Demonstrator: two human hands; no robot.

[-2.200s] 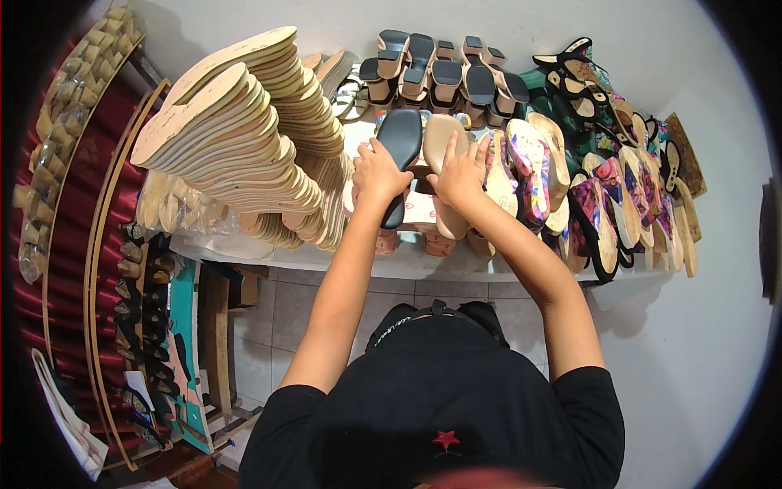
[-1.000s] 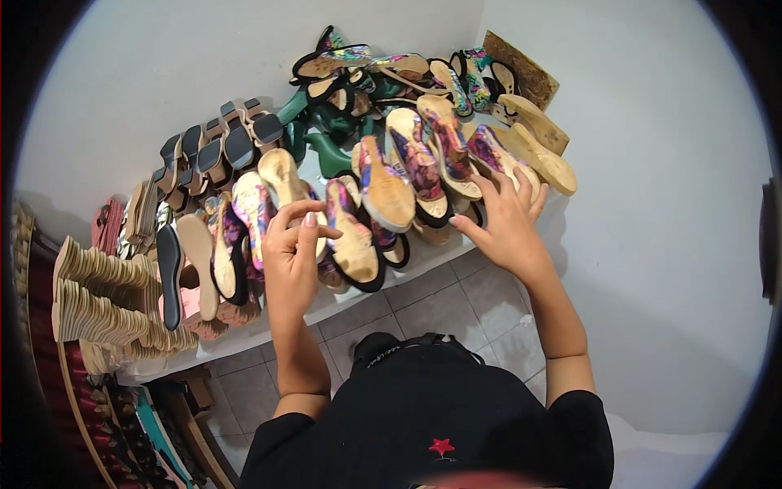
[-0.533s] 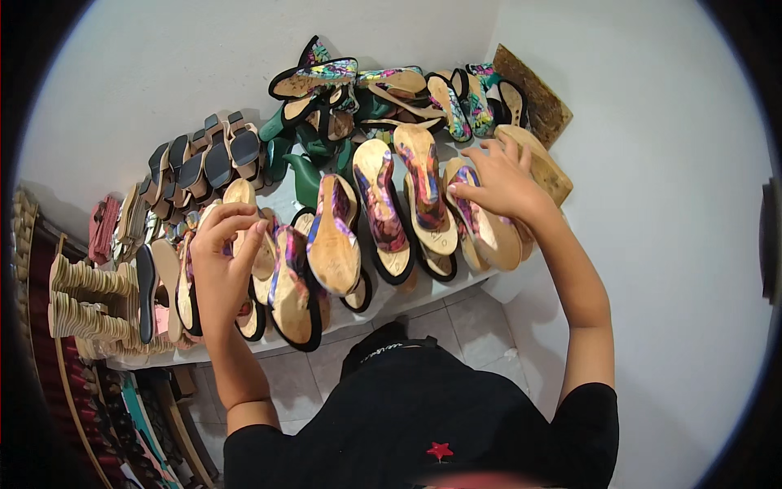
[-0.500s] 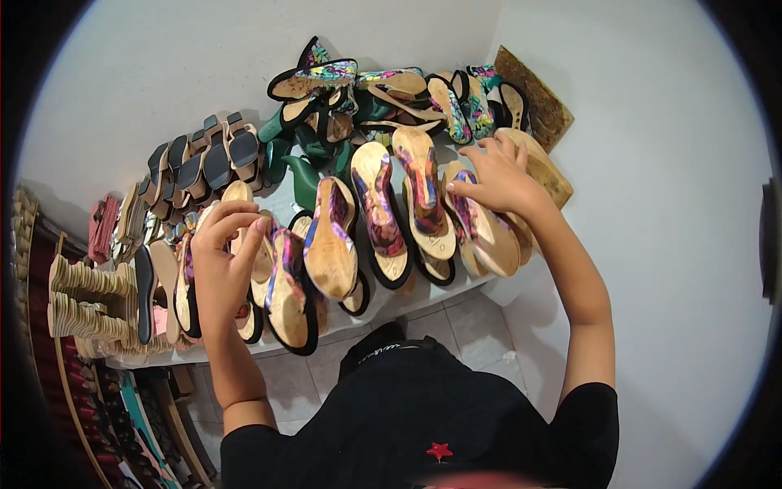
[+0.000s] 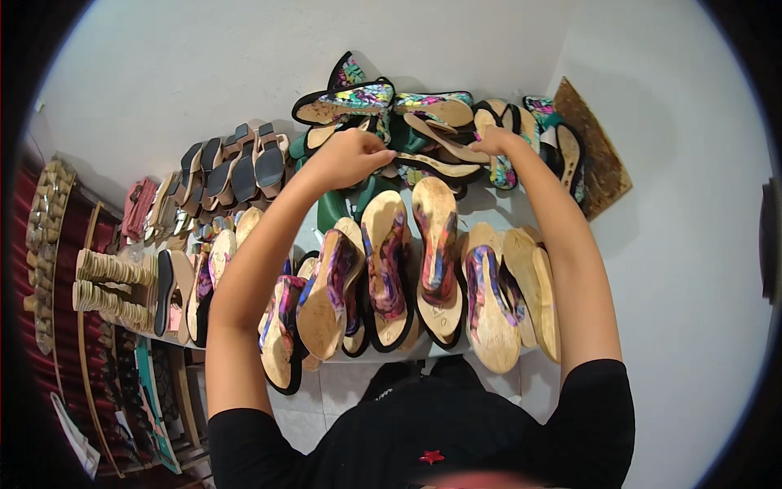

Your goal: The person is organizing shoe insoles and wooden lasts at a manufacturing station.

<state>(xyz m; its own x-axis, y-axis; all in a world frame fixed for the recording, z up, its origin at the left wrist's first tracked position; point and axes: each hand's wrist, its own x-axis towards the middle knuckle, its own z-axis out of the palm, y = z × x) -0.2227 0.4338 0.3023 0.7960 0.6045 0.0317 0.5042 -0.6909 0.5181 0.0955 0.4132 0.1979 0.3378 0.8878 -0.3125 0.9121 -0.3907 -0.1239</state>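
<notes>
Both my arms reach over a front row of wooden-soled wedge shoes (image 5: 387,269) with purple floral wrapping, toward the rear pile. My left hand (image 5: 354,157) has its fingers curled in a pinch at the left end of a black-edged wedge shoe (image 5: 440,167). At the right end of a tan shoe sole (image 5: 446,140) just behind it, my right hand (image 5: 497,143) has its fingers closed together; its grip is partly hidden. Multicoloured wedge shoes (image 5: 346,102) with black edging lie around both hands. Green shoes (image 5: 330,210) show below my left wrist.
Dark-soled block-heel shoes (image 5: 232,167) stand at the left back. Stacked striped soles (image 5: 114,281) and a pink bundle (image 5: 140,208) sit farther left. A brown board (image 5: 599,155) leans against the right wall. Below left is a rack (image 5: 155,407) of materials.
Both hands have moved forward and inward, from beside the front row to the rear pile, and have closed there. The view has shifted, so the shoes appear lower and farther right.
</notes>
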